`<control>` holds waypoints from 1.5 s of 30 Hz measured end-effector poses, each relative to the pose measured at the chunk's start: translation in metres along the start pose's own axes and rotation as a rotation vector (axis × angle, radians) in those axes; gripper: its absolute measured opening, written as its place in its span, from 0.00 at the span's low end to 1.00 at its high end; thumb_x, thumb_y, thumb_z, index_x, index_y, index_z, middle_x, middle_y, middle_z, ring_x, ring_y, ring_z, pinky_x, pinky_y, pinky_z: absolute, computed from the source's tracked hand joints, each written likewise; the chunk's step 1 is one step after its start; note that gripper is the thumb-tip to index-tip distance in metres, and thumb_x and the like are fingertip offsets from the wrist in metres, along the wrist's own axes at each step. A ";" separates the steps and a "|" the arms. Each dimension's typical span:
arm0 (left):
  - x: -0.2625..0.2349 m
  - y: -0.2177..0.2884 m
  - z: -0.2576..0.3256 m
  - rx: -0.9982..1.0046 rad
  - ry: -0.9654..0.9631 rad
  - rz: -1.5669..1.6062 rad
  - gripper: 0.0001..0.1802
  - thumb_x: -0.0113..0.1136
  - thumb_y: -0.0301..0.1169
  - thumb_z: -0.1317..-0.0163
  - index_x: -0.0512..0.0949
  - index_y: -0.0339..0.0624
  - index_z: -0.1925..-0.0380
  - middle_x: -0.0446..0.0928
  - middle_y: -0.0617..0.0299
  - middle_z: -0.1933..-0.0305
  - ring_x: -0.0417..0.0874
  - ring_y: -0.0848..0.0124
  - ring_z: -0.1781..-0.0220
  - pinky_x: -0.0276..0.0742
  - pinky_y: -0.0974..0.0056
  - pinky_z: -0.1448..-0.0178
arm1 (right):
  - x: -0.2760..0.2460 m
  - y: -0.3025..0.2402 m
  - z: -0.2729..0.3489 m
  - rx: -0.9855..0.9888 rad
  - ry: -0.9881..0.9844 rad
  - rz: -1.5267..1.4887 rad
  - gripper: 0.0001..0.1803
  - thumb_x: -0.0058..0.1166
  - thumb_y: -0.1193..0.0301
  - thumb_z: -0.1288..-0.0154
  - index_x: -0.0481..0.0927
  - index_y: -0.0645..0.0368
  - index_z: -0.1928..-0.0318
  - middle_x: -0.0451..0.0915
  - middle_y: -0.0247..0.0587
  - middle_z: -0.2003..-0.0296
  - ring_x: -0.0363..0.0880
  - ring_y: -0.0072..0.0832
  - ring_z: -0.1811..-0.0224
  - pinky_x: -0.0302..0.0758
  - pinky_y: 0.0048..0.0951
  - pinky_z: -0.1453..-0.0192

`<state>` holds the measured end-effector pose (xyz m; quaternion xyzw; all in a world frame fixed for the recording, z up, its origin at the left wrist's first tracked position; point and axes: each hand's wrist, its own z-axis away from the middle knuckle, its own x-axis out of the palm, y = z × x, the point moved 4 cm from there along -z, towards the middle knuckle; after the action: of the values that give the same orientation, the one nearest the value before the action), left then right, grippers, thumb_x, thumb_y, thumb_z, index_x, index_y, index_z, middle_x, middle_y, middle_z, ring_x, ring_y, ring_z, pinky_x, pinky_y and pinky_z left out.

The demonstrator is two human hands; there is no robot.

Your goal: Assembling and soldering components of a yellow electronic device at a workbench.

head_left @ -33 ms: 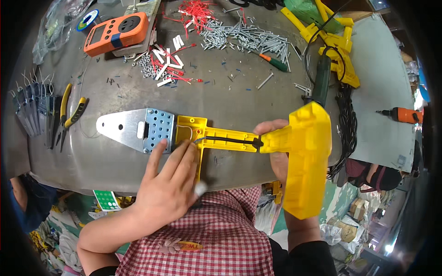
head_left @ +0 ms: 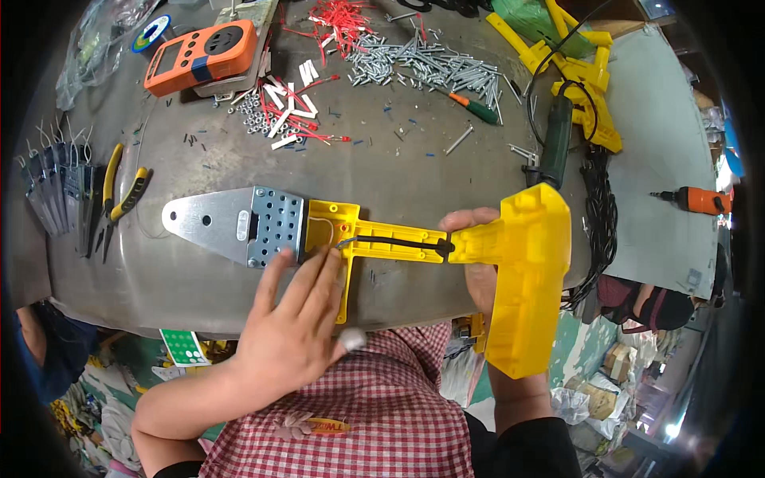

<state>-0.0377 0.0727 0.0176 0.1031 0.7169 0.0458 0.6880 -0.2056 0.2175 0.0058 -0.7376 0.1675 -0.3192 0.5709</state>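
Observation:
Across the near part of the table lies a yellow plastic handle shell [head_left: 398,243], with a black cable [head_left: 402,240] running along its channel. At its left end sits a pointed silver metal plate [head_left: 205,219] with a perforated metal cover [head_left: 275,227]. My left hand [head_left: 291,315] has its fingers stretched over the junction of plate and shell, with white wrapping on the thumb. My right hand [head_left: 480,283] grips the shell's right end from behind, partly hidden by a wide yellow plastic piece [head_left: 526,295]. Whether that piece is one with the shell, I cannot tell.
Yellow-handled pliers [head_left: 119,195] and several dark metal pieces [head_left: 64,191] lie at left. An orange meter [head_left: 203,56] stands behind. Screws [head_left: 422,64], white sleeves [head_left: 279,123] and a screwdriver [head_left: 476,106] are farther back. A green corded tool [head_left: 554,143] lies at right.
The metal plate has shifted slightly left. My left hand has moved a little down, and the wide yellow piece has dropped slightly.

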 end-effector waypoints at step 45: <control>-0.016 -0.021 -0.078 -0.110 0.103 0.092 0.23 0.59 0.39 0.49 0.75 0.35 0.56 0.72 0.53 0.63 0.75 0.58 0.60 0.70 0.55 0.56 | -0.040 0.013 -0.156 -0.200 -0.220 1.480 0.08 0.52 0.76 0.47 0.80 0.62 0.65 0.78 0.48 0.65 0.77 0.46 0.60 0.74 0.42 0.54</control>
<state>-0.1166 0.0545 0.0322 0.0955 0.7422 0.1217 0.6521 -0.3369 0.1228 0.0049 -0.5085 0.5895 0.2399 0.5800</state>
